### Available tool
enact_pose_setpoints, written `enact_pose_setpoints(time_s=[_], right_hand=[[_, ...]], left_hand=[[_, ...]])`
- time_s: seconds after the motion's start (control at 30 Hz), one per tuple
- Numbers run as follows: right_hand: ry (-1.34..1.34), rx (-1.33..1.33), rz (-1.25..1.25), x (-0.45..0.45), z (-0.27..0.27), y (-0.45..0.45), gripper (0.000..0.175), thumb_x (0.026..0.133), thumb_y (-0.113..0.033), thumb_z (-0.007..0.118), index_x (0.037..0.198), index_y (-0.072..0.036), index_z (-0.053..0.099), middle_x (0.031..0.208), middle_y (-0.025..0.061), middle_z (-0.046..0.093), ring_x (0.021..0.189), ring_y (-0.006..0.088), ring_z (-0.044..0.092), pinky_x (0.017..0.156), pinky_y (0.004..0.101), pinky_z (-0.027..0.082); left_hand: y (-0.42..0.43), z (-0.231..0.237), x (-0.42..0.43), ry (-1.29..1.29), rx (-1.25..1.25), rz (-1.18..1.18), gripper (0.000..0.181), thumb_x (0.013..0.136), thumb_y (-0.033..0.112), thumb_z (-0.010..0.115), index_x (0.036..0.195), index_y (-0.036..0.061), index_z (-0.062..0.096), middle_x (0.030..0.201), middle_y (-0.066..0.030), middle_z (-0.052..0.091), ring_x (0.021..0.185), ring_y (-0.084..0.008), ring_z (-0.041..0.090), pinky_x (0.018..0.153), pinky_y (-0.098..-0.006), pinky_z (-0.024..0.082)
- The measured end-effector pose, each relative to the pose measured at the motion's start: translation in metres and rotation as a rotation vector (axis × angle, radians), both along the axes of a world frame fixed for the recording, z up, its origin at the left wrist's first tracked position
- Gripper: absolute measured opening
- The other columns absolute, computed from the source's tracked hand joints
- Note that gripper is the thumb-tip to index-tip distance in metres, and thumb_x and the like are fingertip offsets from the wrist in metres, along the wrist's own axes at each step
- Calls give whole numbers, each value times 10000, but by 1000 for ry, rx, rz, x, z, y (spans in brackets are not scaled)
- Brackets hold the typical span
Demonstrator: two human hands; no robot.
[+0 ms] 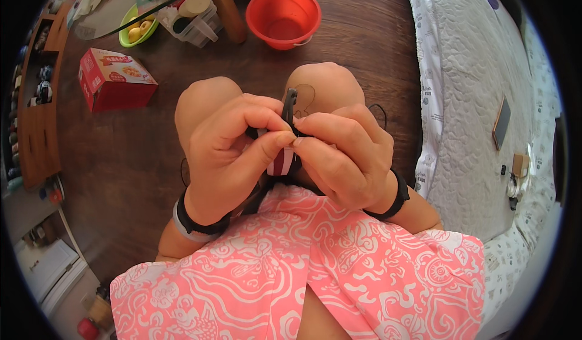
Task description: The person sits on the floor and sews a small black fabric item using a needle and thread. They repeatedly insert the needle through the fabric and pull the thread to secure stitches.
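My left hand (241, 149) pinches a small dark strap-like piece (289, 108) between thumb and forefinger, above my knees. My right hand (348, 151) meets it from the right, its thumb and forefinger closed at a thin thread or needle, too fine to tell which. A dark thread (311, 99) loops over my right knee from there. Below the fingertips hangs a striped maroon and white fabric piece (281, 161), partly hidden by the hands. What joins the dark piece to the striped one is hidden.
A red bucket (283, 19) stands on the wooden floor ahead. At the left are a red carton (119, 81), a green bowl (152, 30) of fruit and a glass table (113, 17). At the right, a phone (501, 124) lies on a quilted bed (473, 67).
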State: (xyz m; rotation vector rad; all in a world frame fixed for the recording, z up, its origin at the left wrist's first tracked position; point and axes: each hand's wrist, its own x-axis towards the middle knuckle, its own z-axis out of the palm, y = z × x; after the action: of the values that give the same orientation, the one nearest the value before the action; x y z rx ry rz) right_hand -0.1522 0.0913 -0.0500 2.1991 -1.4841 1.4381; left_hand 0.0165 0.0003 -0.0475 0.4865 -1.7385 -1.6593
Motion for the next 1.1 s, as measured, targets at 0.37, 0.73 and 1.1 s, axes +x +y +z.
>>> enact_pose_setpoints(time_s=[0.37, 0.73, 1.1], right_hand=[[-1172, 268, 375, -34, 37, 15, 92, 1066, -142, 464, 1072, -53, 485, 880, 143, 615, 621, 154, 551, 504, 240, 497], [-1559, 37, 488, -188, 113, 72, 215, 990, 69, 450, 798, -16, 403, 792, 57, 391, 705, 132, 410, 828, 333, 490], [-1507, -97, 401, -220, 116, 94, 172, 888, 149, 478, 780, 31, 415, 796, 98, 423, 756, 169, 484, 834, 334, 509]], left_hand=[[0, -3, 1, 26, 47, -9, 94, 867, -103, 685, 930, -50, 638, 1036, -98, 633, 820, -97, 596, 681, -208, 476], [4, -1, 1, 13, 37, 13, 120, 845, -121, 701, 913, -46, 638, 1025, -104, 644, 713, -81, 599, 576, -204, 475], [2, 0, -5, -32, -196, -13, 146, 825, -141, 686, 907, -31, 636, 1008, -118, 654, 748, -122, 622, 593, -221, 485]])
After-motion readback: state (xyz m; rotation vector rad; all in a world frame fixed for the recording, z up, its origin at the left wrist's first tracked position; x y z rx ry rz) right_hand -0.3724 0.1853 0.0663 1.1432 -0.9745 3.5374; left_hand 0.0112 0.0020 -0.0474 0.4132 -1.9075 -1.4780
